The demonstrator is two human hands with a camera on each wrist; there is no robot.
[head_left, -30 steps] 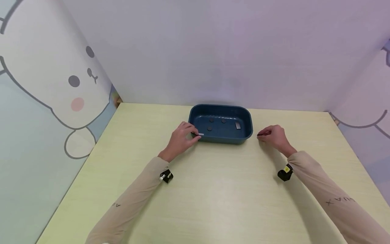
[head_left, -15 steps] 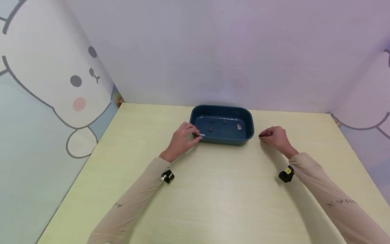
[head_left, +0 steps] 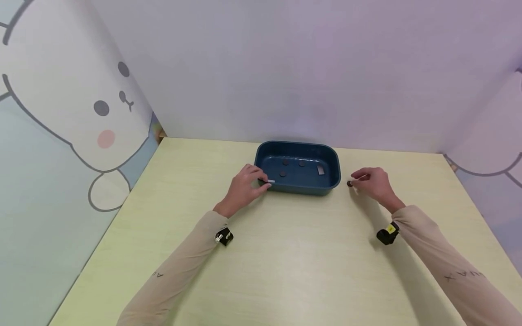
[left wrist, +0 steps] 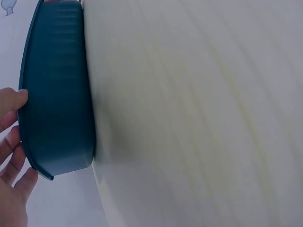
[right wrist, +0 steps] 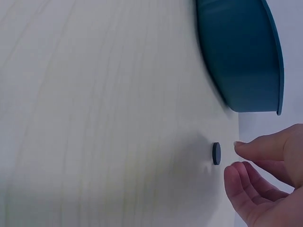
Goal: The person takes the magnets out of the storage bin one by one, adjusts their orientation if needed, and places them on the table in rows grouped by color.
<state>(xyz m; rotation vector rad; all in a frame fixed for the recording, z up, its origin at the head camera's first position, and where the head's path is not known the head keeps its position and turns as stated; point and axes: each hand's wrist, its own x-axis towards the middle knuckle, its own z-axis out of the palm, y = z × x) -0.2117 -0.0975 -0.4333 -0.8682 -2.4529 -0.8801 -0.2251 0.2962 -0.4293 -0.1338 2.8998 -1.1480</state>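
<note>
A dark blue plastic tub (head_left: 303, 188) stands at the table's back, by the wall. My left hand (head_left: 244, 183) pinches its rim at the near left corner, and a narrow white strip (head_left: 271, 181) shows by those fingertips. Inside the tub lie several small things: dark round discs (head_left: 302, 164) and a pale-faced rectangular piece (head_left: 320, 170). Right of the tub, a small black disc (right wrist: 217, 153) sits on the tabletop. Close above that disc is my right hand (head_left: 377, 185), thumb and fingers parted with nothing between them; the right wrist view shows a gap between fingertips and disc.
A pale wooden table (head_left: 293, 262) spreads out in front of the tub. Behind it rises a plain light wall (head_left: 293, 81). Side panels with cartoon drawings (head_left: 102, 108) flank the table left and right.
My right hand has let go of the black disc and drawn slightly right, leaving the disc on the table. The left hand keeps its hold on the tub's rim.
</note>
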